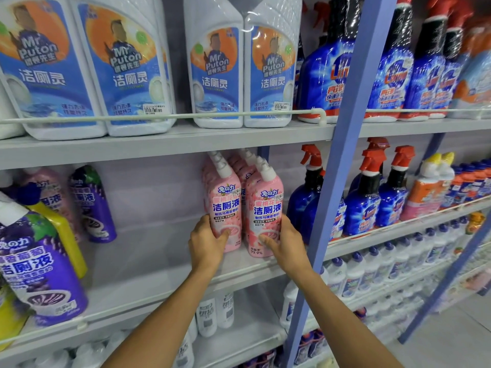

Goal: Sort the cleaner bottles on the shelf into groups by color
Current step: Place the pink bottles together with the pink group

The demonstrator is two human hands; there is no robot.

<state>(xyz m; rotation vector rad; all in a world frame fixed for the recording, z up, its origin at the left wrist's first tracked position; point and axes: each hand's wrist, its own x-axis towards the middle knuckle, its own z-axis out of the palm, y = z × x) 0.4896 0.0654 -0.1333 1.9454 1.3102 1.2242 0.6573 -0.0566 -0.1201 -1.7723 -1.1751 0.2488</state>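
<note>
Left hand (206,241) fingers wrapped round left pink bottle (225,205); right hand (283,241) fingers clamped on right pink bottle (265,208).

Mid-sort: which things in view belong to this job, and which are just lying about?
In the job: left pink bottle, held by left hand; right pink bottle, held by right hand; purple bottles; yellow bottle.
Just there: white Mr Puton bottles above; blue spray bottles, next bay; white bottles below.
</note>
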